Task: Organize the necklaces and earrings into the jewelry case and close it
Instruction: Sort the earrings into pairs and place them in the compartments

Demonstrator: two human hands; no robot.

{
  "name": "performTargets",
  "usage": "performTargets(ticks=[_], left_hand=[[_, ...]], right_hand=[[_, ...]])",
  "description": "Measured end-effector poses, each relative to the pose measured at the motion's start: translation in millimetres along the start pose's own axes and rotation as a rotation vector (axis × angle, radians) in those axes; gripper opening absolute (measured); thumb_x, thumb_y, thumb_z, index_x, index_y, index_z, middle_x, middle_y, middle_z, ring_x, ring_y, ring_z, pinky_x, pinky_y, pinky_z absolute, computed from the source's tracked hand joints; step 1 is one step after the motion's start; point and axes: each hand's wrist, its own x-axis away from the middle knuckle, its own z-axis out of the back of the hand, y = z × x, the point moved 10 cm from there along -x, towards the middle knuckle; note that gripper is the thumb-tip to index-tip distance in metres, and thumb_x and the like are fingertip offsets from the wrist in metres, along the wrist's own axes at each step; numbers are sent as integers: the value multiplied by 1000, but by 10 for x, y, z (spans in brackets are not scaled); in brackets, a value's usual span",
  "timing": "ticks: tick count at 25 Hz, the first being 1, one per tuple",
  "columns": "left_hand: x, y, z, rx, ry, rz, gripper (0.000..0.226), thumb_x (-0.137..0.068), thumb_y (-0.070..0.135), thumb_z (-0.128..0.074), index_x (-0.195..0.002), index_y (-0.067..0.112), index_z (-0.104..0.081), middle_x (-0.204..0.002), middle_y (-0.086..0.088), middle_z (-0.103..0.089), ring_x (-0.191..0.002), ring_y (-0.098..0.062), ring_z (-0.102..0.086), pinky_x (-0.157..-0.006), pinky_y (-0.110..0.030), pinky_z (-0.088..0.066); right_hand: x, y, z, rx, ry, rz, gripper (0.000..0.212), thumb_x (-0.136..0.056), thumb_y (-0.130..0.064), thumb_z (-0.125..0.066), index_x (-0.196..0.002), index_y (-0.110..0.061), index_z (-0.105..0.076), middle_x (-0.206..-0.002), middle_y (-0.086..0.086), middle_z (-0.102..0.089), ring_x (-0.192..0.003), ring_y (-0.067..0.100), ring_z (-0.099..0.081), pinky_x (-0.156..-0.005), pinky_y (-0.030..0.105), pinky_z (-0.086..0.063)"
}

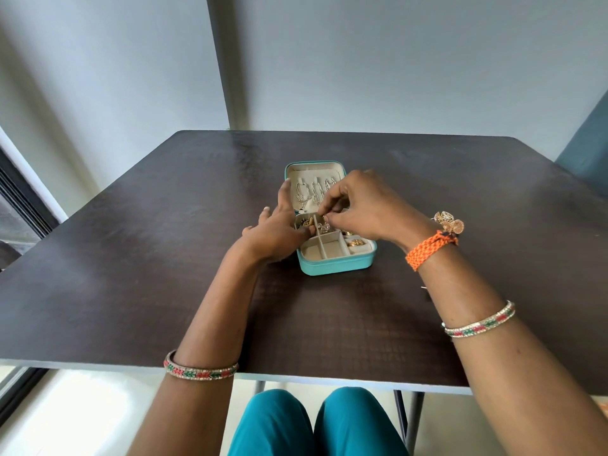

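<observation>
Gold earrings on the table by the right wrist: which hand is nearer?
Right. The right hand is just left of the gold earrings, fingertips over the jewelry case. The left hand rests at the case's far side.

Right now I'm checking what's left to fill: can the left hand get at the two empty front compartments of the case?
Probably yes. The left hand rests at the jewelry case's left edge, right beside the empty front compartments, which lie uncovered. The right hand works farther back.
</observation>
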Motion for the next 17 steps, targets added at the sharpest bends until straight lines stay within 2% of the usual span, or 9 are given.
performTargets(ticks=[3,4,6,8,9,11,13,14,17], left_hand=[[-24,-13,-12,115,-38,-10,109,-48,55,-64,-127,63,11,-151,3,-34,-139,-28,-33,-107,-58,-32],[-3,-3,-7,131,-37,-11,109,-45,53,-65,-126,63,8,-148,4,-37,-137,-27,-36,-106,-56,-35],[30,16,20,180,-22,-7,109,-65,33,-71,-138,48,7,-133,5,-48,-126,-22,-48,-103,-45,-44],[66,59,83,336,23,-18,86,-86,3,-62,-147,24,-5,-116,7,-51,-105,-10,-55,-87,-21,-51],[86,56,121,396,57,2,75,-89,-1,-57,-148,15,-13,-121,5,-51,-101,-9,-53,-81,-17,-47],[81,-26,200,467,135,73,61,-92,6,-57,-145,6,-27,-136,-6,-51,-105,-12,-52,-81,-20,-44],[75,-94,286,454,217,115,46,-92,20,-60,-133,3,-47,-128,-11,-59,-94,-14,-58,-69,-18,-49],[63,-136,312,434,252,129,41,-90,27,-63,-123,3,-57,-119,-12,-65,-87,-15,-61,-67,-20,-53],[35,-184,347,362,281,135,35,-81,30,-72,-109,11,-67,-99,-5,-71,-94,-21,-66,-92,-42,-52]], right_hand=[[-7,0,-38,100,-7,-4,13,-79,-17,-70,-87,-25,-76,-84,-13,-71,-92,8,-62,-99,38,-34],[-13,-6,-51,148,-7,-1,14,-80,-18,-70,-90,-26,-75,-90,-12,-70,-98,10,-59,-96,36,-30],[-19,-5,-86,209,-37,9,15,-81,-22,-70,-94,-28,-73,-96,-10,-64,-102,11,-53,-91,36,-28],[-26,10,-84,203,-49,24,19,-80,-24,-70,-98,-28,-70,-100,-8,-53,-101,10,-48,-89,35,-33],[-36,52,-24,158,0,4,21,-79,-21,-70,-100,-26,-67,-103,-6,-51,-99,11,-48,-88,34,-37],[-42,281,224,29,243,-108,16,-81,-15,-63,-97,-18,-63,-102,0,-56,-92,16,-54,-80,30,-45],[-10,629,321,-95,387,-304,12,-86,-17,-58,-87,-6,-63,-90,11,-65,-81,25,-61,-72,30,-48],[-21,799,227,-191,335,-401,21,-87,-20,-58,-83,-1,-64,-84,16,-66,-75,28,-62,-69,32,-48],[-56,989,-186,-551,85,-531,18,-88,-18,-62,-93,-1,-68,-85,11,-67,-74,20,-58,-61,28,-44]])
